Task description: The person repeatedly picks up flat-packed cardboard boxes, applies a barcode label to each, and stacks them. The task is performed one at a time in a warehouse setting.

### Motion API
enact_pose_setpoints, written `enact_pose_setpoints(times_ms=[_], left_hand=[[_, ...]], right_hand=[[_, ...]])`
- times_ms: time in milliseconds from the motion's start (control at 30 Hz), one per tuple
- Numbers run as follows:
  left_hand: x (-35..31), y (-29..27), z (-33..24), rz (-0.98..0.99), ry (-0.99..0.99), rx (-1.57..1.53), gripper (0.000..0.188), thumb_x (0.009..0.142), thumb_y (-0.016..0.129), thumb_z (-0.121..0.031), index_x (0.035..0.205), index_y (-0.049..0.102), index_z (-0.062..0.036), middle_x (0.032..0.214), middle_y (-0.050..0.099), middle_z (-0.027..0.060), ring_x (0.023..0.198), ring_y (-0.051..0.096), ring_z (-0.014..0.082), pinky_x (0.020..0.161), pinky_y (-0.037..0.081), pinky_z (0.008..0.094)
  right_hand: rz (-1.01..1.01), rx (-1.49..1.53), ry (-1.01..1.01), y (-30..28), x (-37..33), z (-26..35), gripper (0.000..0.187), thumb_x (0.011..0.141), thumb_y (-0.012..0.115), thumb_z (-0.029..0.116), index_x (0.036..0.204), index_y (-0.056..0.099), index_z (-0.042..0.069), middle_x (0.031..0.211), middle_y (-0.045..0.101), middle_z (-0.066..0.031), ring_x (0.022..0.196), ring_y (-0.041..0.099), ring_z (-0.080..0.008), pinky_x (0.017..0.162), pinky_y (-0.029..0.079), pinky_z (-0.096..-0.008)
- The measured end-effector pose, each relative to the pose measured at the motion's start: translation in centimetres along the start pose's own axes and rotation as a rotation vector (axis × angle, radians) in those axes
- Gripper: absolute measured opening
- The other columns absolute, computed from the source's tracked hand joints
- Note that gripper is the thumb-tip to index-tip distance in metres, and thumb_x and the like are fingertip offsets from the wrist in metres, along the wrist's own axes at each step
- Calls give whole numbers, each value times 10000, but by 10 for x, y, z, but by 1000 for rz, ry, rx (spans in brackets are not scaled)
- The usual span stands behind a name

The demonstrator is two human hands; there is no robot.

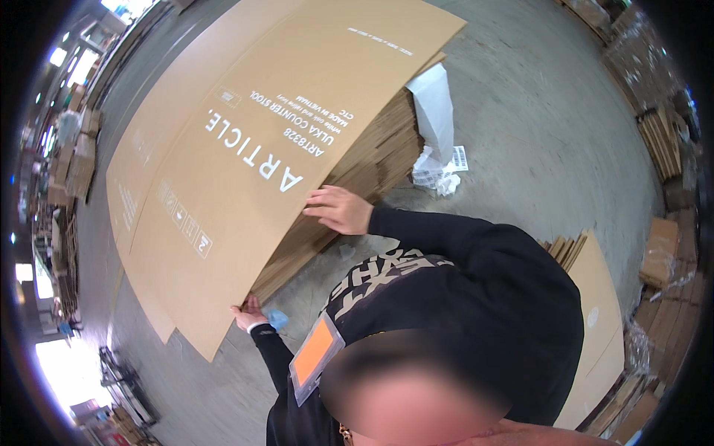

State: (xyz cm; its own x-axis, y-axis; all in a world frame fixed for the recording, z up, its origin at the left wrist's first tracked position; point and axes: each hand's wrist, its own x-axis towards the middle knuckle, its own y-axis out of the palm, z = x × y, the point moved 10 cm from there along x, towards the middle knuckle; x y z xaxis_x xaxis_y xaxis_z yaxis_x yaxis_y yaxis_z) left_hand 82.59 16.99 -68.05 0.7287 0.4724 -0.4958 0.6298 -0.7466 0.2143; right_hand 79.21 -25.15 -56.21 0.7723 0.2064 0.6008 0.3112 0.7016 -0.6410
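Note:
A large flattened cardboard box (245,67), brown with white print, lies slantwise before me on a stack of flat cardboard (379,149). My left hand (250,314) is closed on its near edge, close to the lower corner. Farther along that same edge is my right hand (341,209), its fingers over the rim of the sheet and its palm side hidden. Both arms wear black sleeves. The sheet's near corner juts out past the stack, over the floor.
White wrapping material (435,111) hangs off the stack's far right side, with crumpled plastic (439,175) below. Near my left wrist is a small blue item (276,320). More flat cardboard (595,312) stands at right. Wrapped cartons (647,67) and stacked boxes (82,156) line both sides.

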Motion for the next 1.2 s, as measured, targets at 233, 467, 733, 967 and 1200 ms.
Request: enact_pose_setpoints(times_ms=[233,467,733,967,1200], left_hand=[[-108,138,157,744,-383,542,476,1017,486,-440,1266,478,-34,1093,669,206,931,698,328,773,576,437],[-227,327,262,1221,-362,965,325,993,597,-268,1225,541,-49,1043,711,143,881,708,198,719,549,294],[-310,459,358,1371,-432,1004,282,980,618,-173,1179,546,14,975,713,115,831,696,165,711,561,282],[-309,497,373,1387,-281,1058,247,968,618,-151,1134,572,26,922,715,111,815,692,156,718,551,275],[-306,508,371,1513,-12,1306,279,910,656,-162,1084,614,51,860,711,108,766,686,158,713,547,299]], right_hand=[[-487,-62,1154,-119,-254,-185,329,845,610,137,1163,648,61,919,712,-133,845,684,-309,763,540,-417],[-526,-248,1264,-222,-320,-310,1034,695,845,390,1508,297,62,1385,470,-319,1276,504,-394,1029,448,-450],[-287,-511,1228,-231,-188,-369,947,751,783,239,1515,258,44,1447,397,-310,1314,442,-432,1033,409,-516],[-420,-446,1013,-275,-233,-364,281,774,549,24,1054,570,37,979,658,-173,885,654,-369,750,518,-480],[-429,-457,1168,-401,-328,-327,531,766,500,-32,1282,567,76,1196,647,-192,1101,622,-368,927,495,-424]])
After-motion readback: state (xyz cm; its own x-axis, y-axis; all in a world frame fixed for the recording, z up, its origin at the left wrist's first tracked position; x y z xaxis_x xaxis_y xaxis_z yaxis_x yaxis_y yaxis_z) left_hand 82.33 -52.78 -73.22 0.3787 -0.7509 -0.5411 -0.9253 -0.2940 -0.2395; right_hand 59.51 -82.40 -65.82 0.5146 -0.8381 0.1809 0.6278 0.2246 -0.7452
